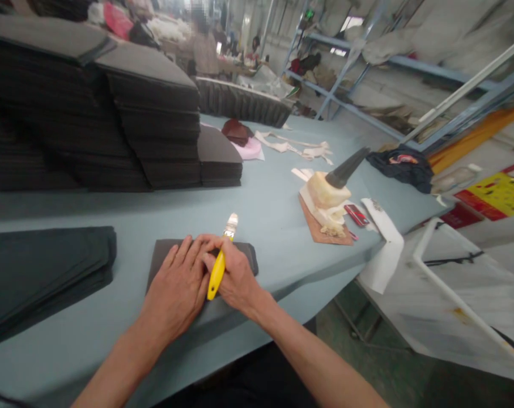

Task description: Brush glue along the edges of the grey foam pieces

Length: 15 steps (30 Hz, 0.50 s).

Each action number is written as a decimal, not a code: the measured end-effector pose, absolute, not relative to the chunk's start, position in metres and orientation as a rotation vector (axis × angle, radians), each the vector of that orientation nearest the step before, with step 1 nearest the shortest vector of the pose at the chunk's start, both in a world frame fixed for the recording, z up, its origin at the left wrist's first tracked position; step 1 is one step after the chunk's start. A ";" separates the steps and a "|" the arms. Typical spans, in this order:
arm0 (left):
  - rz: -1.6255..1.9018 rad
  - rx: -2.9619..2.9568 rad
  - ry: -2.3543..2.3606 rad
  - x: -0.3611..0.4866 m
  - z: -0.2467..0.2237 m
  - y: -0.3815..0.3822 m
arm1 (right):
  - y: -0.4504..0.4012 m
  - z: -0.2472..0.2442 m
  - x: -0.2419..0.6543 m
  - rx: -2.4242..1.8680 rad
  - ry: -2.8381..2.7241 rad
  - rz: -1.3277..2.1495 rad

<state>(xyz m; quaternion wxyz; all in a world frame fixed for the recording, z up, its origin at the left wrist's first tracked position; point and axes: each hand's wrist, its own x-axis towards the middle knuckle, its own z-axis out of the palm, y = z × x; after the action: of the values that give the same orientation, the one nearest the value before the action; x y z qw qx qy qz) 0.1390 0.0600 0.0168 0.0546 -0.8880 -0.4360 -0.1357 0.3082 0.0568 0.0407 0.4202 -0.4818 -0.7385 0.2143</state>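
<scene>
A dark grey panel (160, 255) lies on the blue-green table close to my body. Across its middle my left hand (178, 283) rests flat, fingers stretched out. My right hand (235, 272) is closed around a paintbrush (216, 275) with a yellow handle. The brush's whitish bristles point away from me, past the panel's far edge. My right fingers meet the left fingertips over the panel, and both hands hide much of it.
Tall stacks of dark panels (154, 107) stand at the back left; more dark sheets (48, 277) lie at left. To the right, a cut-open plastic container (327, 192) with a black cone sits on a brown board (314, 226), beside a red packet (356, 215) and white strip (384, 226).
</scene>
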 end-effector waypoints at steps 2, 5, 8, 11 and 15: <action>-0.452 -2.669 -1.290 0.138 0.013 0.061 | 0.062 0.034 0.304 -1.236 -1.898 0.512; -0.421 -2.690 -1.339 0.139 0.016 0.061 | 0.063 0.029 0.305 -1.233 -1.911 0.489; -0.360 -2.729 -1.417 0.138 0.021 0.059 | 0.062 0.028 0.306 -1.221 -1.912 0.488; -0.349 -2.682 -1.529 0.134 0.022 0.059 | 0.061 0.026 0.306 -1.261 -1.975 0.448; -0.409 -2.581 -1.617 0.127 0.023 0.057 | 0.062 0.026 0.305 -1.322 -2.078 0.385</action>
<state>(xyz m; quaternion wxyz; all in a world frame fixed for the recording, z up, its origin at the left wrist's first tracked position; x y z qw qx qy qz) 0.1271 0.0570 0.0227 0.0342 -0.8395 -0.5258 -0.1329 0.3049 0.0619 0.0256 0.3188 -0.5028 -0.7900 0.1465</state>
